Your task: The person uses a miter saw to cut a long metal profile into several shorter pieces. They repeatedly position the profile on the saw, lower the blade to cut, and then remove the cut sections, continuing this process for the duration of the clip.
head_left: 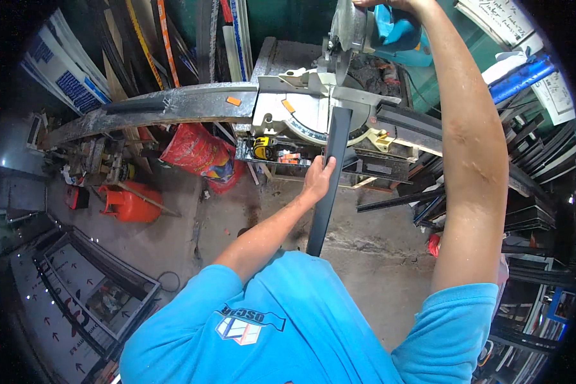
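1. Gripping a long dark strip (329, 173) with the left hand (318, 179), fingers wrapped around its left edge roughly midway along its length.
2. Lying with its far end on the round table of the saw (313, 112), the strip running back toward the body and its near end hanging over the concrete floor (371, 269).
3. Reaching up and forward with the right hand (390, 4) to the top of the saw, at the very upper edge of the view; resting on the blue motor housing (400, 32), though impossible to tell how tightly closed, the fingers being mostly cut off.
4. Sitting raised above the strip, the round blade under its grey guard (349, 29), clear of the dark surface.
5. Stretching away left from the saw, a long grey support rail (153, 105) with a small orange tag on it.
6. Standing below that rail, a red sack (195, 153) and an orange canister (131, 203) on the floor.
7. Piling up at the right, stacks of dark metal lengths (531, 192), close beside the saw stand.
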A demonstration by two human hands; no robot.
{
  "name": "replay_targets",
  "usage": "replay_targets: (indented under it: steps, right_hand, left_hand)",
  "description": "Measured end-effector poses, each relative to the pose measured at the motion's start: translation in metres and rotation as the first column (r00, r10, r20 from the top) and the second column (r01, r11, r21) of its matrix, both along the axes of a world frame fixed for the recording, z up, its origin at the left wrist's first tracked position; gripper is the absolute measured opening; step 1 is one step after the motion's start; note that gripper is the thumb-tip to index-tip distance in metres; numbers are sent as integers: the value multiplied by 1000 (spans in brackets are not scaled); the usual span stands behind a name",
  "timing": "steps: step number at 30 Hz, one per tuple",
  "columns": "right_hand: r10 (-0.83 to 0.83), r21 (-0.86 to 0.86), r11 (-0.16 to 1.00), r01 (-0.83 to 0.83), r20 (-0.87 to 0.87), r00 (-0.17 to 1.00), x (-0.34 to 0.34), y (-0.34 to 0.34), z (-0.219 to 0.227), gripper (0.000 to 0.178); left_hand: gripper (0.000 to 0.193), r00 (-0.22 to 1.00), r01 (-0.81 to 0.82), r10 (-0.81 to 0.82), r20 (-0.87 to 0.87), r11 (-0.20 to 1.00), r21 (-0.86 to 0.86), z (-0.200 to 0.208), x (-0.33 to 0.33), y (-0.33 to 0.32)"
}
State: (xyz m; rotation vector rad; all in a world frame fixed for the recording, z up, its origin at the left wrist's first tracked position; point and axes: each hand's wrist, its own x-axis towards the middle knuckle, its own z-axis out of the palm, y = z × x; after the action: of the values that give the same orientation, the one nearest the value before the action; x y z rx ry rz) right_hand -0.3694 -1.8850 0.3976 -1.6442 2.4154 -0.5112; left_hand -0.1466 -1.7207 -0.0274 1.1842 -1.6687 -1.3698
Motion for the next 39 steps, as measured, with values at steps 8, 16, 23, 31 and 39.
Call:
replay_targets:
  steps: [8,16,23,31,39]
  right_hand:
    - [-45,-336,919,205,427,903,38,51,-34,75]
    - [-56,-299,940,164,337,940,27,51,-37,97]
    - [-80,-282,947,156,263,961,39,70,-46,94]
    - [-96,-334,931,145,159,983,33,72,-58,96]
    - [-104,-310,937,158,184,977,45,71,-63,98]
  left_hand:
    - [54,998,35,-34,-49,999,25,4,2,-2]
    - [53,996,51,-45,-74,995,85,-6,-4,-5]
    - [53,992,79,-66,-111,989,122,-16,-4,-7]
    - [53,998,42,-39,-54,998,50,2,-5,-3]
    - [54,999,31,-30,-22,999,20,1,0,-8]
